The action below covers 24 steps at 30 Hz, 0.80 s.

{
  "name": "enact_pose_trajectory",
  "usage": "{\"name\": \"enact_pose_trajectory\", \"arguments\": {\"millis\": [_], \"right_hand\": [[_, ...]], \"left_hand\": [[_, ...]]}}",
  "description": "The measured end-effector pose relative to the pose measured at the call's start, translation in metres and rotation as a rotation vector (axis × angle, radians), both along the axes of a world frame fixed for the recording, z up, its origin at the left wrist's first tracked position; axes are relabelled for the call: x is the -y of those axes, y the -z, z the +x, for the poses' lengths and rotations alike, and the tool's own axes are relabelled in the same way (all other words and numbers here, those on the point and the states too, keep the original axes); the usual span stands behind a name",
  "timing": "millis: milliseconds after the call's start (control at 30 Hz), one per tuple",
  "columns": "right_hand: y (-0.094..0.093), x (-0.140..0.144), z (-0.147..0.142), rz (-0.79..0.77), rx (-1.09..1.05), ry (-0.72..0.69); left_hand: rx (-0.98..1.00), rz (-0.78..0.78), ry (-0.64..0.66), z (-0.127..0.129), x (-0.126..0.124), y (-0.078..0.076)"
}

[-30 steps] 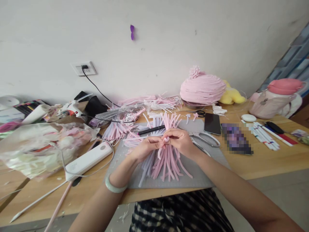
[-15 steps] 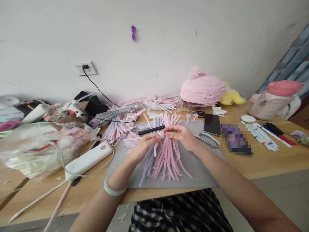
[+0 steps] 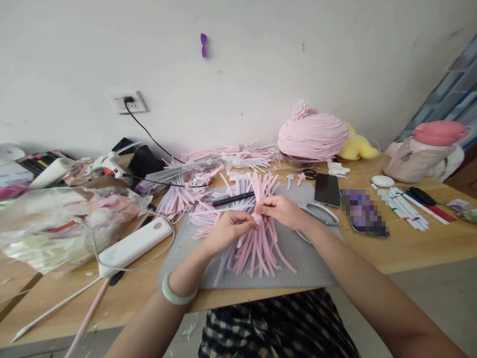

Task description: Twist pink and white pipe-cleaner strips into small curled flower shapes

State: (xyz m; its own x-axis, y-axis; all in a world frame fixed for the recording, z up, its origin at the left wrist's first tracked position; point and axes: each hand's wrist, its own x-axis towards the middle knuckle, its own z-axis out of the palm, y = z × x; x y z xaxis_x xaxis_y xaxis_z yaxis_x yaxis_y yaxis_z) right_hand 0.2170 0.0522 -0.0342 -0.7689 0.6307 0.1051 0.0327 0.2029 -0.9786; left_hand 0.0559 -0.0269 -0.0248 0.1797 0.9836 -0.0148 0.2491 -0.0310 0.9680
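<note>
My left hand (image 3: 226, 231) and my right hand (image 3: 281, 210) meet above a grey mat (image 3: 309, 263), both pinching one small coiled pink pipe cleaner (image 3: 257, 218) between the fingertips. Beneath them lies a loose pile of pink and pale lilac pipe cleaners (image 3: 250, 248), fanned out on the mat. A pale green bangle (image 3: 177, 294) sits on my left wrist. A black pen (image 3: 233, 199) lies just beyond the hands.
Scissors (image 3: 321, 214) and a black phone (image 3: 327, 189) lie right of the mat. A white power bank (image 3: 134, 246) with cable, a glue gun (image 3: 110, 166) and a plastic bag (image 3: 59, 223) crowd the left. A pink wound dome (image 3: 312, 136) stands at the back.
The hands dipped slightly lower and closer together again after lifting a little. The pink piece between the fingertips looks more tightly curled. Nothing else on the table moved.
</note>
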Motion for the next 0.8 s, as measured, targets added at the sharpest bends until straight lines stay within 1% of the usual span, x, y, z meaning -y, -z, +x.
{"name": "enact_pose_trajectory", "arguments": {"millis": [100, 233, 300, 333, 400, 433, 500, 567, 633, 667, 733, 767, 800], "right_hand": [[0.001, -0.001, 0.003, 0.000, -0.053, -0.064], [0.002, -0.001, 0.006, -0.019, -0.090, -0.140], [0.002, -0.002, 0.007, -0.014, -0.078, -0.151], [0.002, -0.002, 0.007, -0.009, -0.067, -0.154], [0.002, -0.003, 0.008, -0.008, -0.051, -0.170], [0.002, -0.003, 0.008, -0.016, -0.052, -0.182], [0.003, -0.003, 0.008, -0.046, -0.063, -0.207], [0.004, -0.003, 0.008, -0.106, -0.078, -0.224], [0.005, -0.001, 0.007, -0.208, -0.084, -0.242], [0.005, 0.000, 0.006, -0.268, -0.079, -0.252], [0.007, 0.002, 0.003, -0.381, -0.052, -0.270], [0.007, 0.003, 0.001, -0.418, -0.041, -0.267], [0.007, 0.005, 0.000, -0.429, -0.050, -0.234]], "left_hand": [[0.101, -0.037, 0.029, -0.002, 0.001, 0.001], [0.247, -0.117, 0.049, -0.003, 0.001, 0.007], [0.261, -0.130, 0.057, -0.002, 0.001, 0.009], [0.238, -0.119, 0.063, -0.002, 0.001, 0.008], [0.133, -0.055, 0.076, -0.001, 0.002, 0.005], [0.056, 0.003, 0.081, 0.000, 0.003, 0.003], [-0.143, 0.173, 0.097, 0.000, 0.004, -0.002], [-0.365, 0.381, 0.125, -0.001, 0.006, -0.005], [-0.552, 0.547, 0.160, -0.003, 0.007, -0.007], [-0.617, 0.601, 0.177, -0.004, 0.008, -0.007], [-0.680, 0.660, 0.190, -0.004, 0.009, -0.005], [-0.678, 0.665, 0.185, -0.003, 0.009, -0.004], [-0.651, 0.650, 0.163, -0.002, 0.009, -0.002]]}}
